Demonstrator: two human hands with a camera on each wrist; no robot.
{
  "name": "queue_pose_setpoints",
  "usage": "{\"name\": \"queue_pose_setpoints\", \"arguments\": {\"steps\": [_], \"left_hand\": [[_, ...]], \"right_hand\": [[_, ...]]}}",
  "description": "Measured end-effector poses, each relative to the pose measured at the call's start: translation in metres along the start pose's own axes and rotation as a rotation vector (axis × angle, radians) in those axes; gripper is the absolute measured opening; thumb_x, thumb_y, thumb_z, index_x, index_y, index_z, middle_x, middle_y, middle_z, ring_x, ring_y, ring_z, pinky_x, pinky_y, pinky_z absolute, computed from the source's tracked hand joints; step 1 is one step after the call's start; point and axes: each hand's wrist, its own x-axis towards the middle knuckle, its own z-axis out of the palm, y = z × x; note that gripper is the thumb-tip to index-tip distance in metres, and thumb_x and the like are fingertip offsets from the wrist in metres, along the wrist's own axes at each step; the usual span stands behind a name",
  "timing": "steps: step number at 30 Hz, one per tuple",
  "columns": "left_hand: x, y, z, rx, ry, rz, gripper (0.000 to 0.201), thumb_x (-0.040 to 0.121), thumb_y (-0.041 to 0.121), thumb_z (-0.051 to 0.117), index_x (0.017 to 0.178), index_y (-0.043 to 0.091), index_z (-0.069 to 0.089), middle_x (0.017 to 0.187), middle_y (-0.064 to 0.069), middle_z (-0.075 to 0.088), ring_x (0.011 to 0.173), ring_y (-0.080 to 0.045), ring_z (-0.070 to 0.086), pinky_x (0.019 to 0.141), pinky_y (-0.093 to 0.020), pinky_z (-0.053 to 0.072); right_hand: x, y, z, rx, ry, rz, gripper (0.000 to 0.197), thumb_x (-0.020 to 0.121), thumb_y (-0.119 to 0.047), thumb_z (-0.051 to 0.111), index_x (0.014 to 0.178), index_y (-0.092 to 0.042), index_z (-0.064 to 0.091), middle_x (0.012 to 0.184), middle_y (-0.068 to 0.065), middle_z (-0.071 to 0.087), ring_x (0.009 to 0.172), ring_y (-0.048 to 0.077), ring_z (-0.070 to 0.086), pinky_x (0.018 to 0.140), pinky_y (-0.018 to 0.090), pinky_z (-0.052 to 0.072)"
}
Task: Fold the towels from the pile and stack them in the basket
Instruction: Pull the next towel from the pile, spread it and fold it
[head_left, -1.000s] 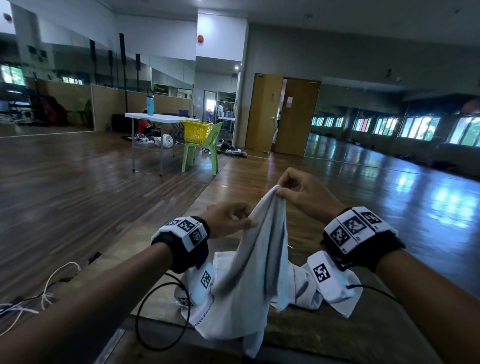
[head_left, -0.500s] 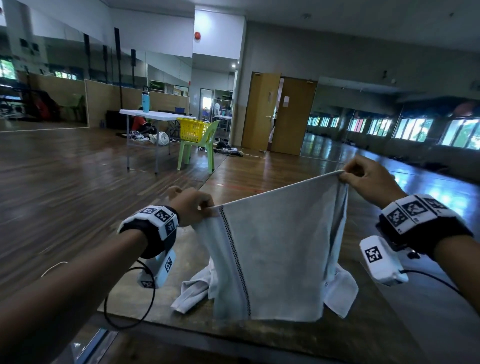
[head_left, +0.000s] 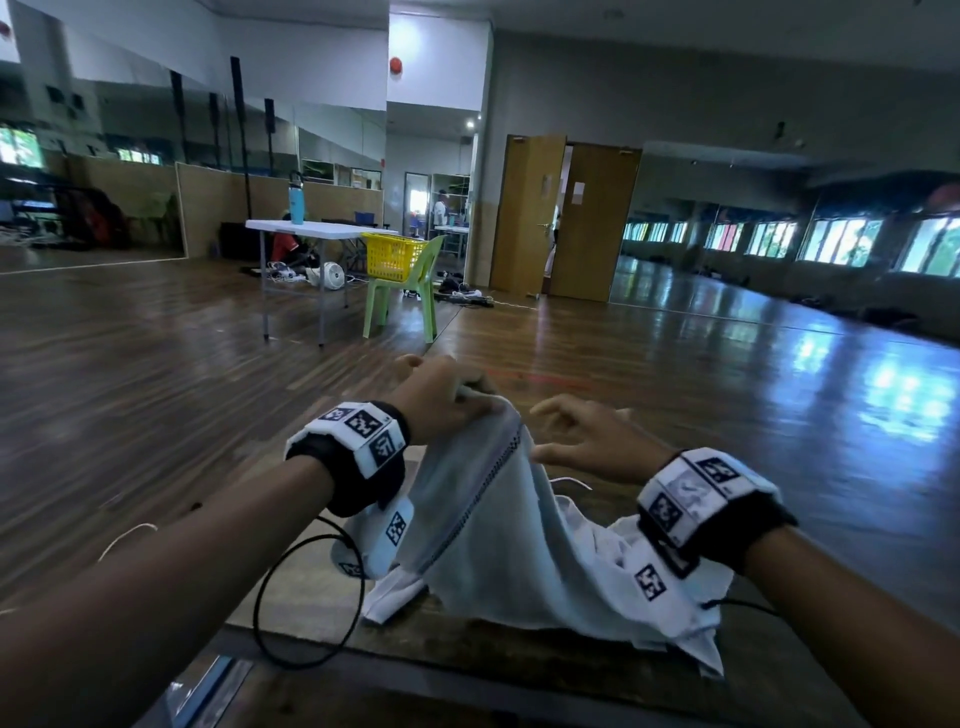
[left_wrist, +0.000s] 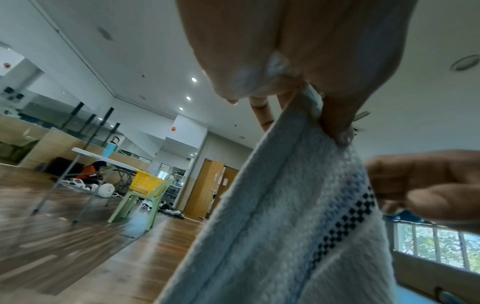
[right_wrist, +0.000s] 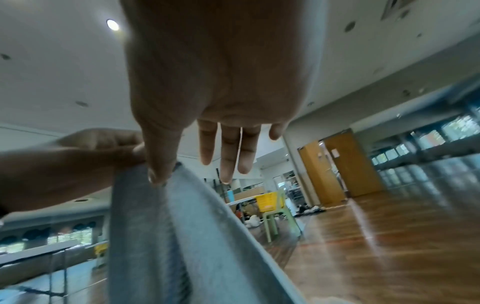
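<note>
A pale grey towel (head_left: 493, 530) with a dark checked stripe hangs doubled over the table. My left hand (head_left: 447, 400) pinches its gathered top corners; in the left wrist view the thumb and fingers (left_wrist: 335, 123) clamp the towel's hem (left_wrist: 285, 226). Just to the right, my right hand (head_left: 587, 436) has its fingers spread and holds nothing. In the right wrist view its fingers (right_wrist: 226, 156) are straight and the thumb brushes the towel's edge (right_wrist: 161, 236). More white towels (head_left: 696, 639) lie crumpled on the table under the hanging one.
The wooden table's front edge (head_left: 467, 660) runs below the towels. A black cable (head_left: 306, 597) loops from my left wrist. Far off, a yellow basket (head_left: 392, 254) sits on a green chair (head_left: 415, 296) beside a white folding table (head_left: 311, 228). Open wooden floor lies around.
Half a second ago both hands held the towel spread wide. The hands have come together, the right hand has let go of its corner, and the towel hangs doubled from the left hand.
</note>
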Motion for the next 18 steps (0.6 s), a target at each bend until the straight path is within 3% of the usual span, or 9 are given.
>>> {"name": "queue_pose_setpoints", "arguments": {"steps": [2, 4, 5, 7, 9, 11, 13, 15, 18], "left_hand": [[0.001, 0.007, 0.002, 0.010, 0.029, 0.018, 0.021, 0.087, 0.036, 0.061, 0.091, 0.018, 0.071, 0.079, 0.010, 0.061, 0.080, -0.001, 0.049, 0.071, -0.002, 0.018], [-0.001, 0.007, 0.002, -0.011, 0.052, 0.021, 0.022, 0.086, 0.038, 0.061, 0.092, 0.019, 0.071, 0.080, 0.010, 0.061, 0.081, -0.001, 0.050, 0.074, -0.002, 0.019], [-0.003, 0.005, 0.003, -0.026, 0.062, 0.002, 0.025, 0.085, 0.043, 0.061, 0.091, 0.021, 0.071, 0.081, 0.010, 0.063, 0.082, -0.002, 0.051, 0.078, -0.005, 0.020], [-0.009, -0.001, 0.005, -0.034, 0.052, -0.061, 0.042, 0.076, 0.061, 0.054, 0.091, 0.024, 0.068, 0.085, 0.008, 0.067, 0.084, -0.005, 0.055, 0.086, -0.025, 0.023], [-0.016, -0.009, 0.012, -0.064, 0.005, -0.121, 0.047, 0.070, 0.065, 0.049, 0.091, 0.025, 0.064, 0.088, 0.008, 0.066, 0.085, -0.008, 0.056, 0.087, -0.033, 0.029], [-0.025, -0.015, 0.024, -0.245, -0.067, -0.165, 0.035, 0.076, 0.056, 0.059, 0.086, 0.023, 0.063, 0.086, 0.004, 0.064, 0.084, -0.012, 0.057, 0.081, -0.034, 0.038], [-0.033, -0.014, 0.034, -0.557, -0.103, -0.242, 0.027, 0.082, 0.037, 0.068, 0.084, 0.010, 0.066, 0.085, -0.005, 0.063, 0.081, -0.018, 0.056, 0.078, -0.032, 0.042], [-0.036, -0.015, 0.040, -0.742, -0.063, -0.329, 0.042, 0.076, 0.038, 0.073, 0.086, -0.002, 0.066, 0.085, -0.012, 0.061, 0.081, -0.020, 0.054, 0.079, -0.035, 0.043], [-0.034, -0.010, 0.038, -0.806, 0.000, -0.350, 0.027, 0.078, 0.028, 0.073, 0.078, 0.003, 0.064, 0.080, -0.012, 0.061, 0.078, -0.021, 0.056, 0.076, -0.035, 0.045]], "right_hand": [[0.006, -0.014, 0.010, 0.045, 0.009, -0.056, 0.035, 0.076, -0.048, 0.068, 0.101, -0.025, 0.063, 0.098, -0.006, 0.067, 0.094, 0.015, 0.062, 0.092, 0.047, 0.045], [0.008, -0.020, 0.012, 0.054, 0.055, -0.090, 0.023, 0.082, -0.035, 0.068, 0.092, -0.015, 0.067, 0.091, 0.004, 0.070, 0.088, 0.020, 0.064, 0.086, 0.045, 0.047], [0.008, -0.021, 0.011, 0.068, 0.071, -0.096, 0.020, 0.082, -0.032, 0.068, 0.086, -0.012, 0.067, 0.088, 0.007, 0.070, 0.085, 0.023, 0.064, 0.083, 0.042, 0.048], [0.009, -0.021, 0.006, 0.119, 0.084, -0.101, 0.012, 0.082, -0.025, 0.069, 0.079, -0.014, 0.063, 0.085, 0.012, 0.068, 0.080, 0.024, 0.063, 0.074, 0.036, 0.048], [0.010, -0.021, 0.000, 0.173, 0.117, -0.100, 0.011, 0.081, -0.020, 0.069, 0.075, -0.017, 0.060, 0.084, 0.015, 0.068, 0.076, 0.024, 0.061, 0.072, 0.040, 0.050], [0.009, -0.021, -0.007, 0.195, 0.162, -0.088, 0.011, 0.080, -0.018, 0.069, 0.075, -0.019, 0.059, 0.085, 0.014, 0.068, 0.079, 0.027, 0.062, 0.077, 0.044, 0.051], [0.008, -0.020, -0.013, 0.214, 0.174, -0.064, 0.008, 0.079, -0.019, 0.070, 0.077, -0.018, 0.062, 0.085, 0.011, 0.069, 0.080, 0.026, 0.064, 0.080, 0.045, 0.051], [0.005, -0.018, -0.016, 0.231, 0.140, -0.047, 0.009, 0.079, -0.020, 0.071, 0.081, -0.015, 0.065, 0.082, 0.006, 0.070, 0.073, 0.016, 0.062, 0.079, 0.043, 0.051], [-0.001, -0.017, -0.017, 0.211, 0.067, -0.012, 0.013, 0.077, -0.031, 0.073, 0.083, -0.022, 0.066, 0.077, -0.008, 0.069, 0.072, 0.007, 0.063, 0.080, 0.037, 0.051]]}}
